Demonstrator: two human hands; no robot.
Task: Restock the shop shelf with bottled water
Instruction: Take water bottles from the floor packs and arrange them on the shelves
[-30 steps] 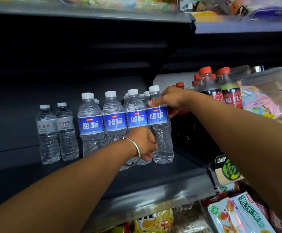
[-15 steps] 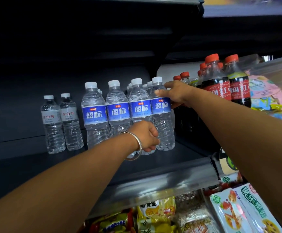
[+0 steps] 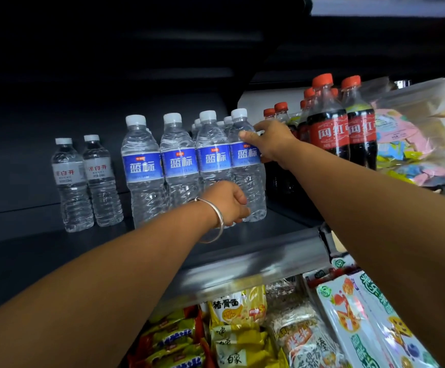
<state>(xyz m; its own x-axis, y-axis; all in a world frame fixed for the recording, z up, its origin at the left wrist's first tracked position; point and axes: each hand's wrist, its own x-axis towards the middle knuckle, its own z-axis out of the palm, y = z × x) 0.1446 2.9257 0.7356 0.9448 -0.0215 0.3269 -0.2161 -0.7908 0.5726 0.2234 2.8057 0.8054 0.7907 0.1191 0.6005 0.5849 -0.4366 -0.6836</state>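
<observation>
The rightmost water bottle (image 3: 248, 166) stands upright on the dark shelf (image 3: 242, 235), its long axis vertical and its white cap on top, at the right end of a front row of four matching bottles. The right hand (image 3: 270, 140) grips it high up, at the shoulder above the label, with the thumb across the front and the fingers curled round the far side. The left hand (image 3: 229, 203) is low in front of the row, fingers curled round the base of the third bottle (image 3: 212, 158), just beside the rightmost one; how firmly it holds cannot be told. A silver bangle (image 3: 214, 221) circles the left wrist.

All four front bottles carry blue labels facing forward with white characters reading 蓝标. More white caps (image 3: 225, 120) show behind them. To the left, a little apart, stand two smaller bottles (image 3: 86, 181), upright, with pale labels reading 凉白开 in red.

To the right of the water, dark cola bottles (image 3: 341, 126) with orange-red caps stand upright; their red labels show 网红. Beyond them lies a clear bag of sweets (image 3: 423, 136). Below the shelf edge are snack packets, one yellow noodle packet (image 3: 238, 306) reading 猪骨面, and a white fruit-printed box (image 3: 362, 314) with green characters.
</observation>
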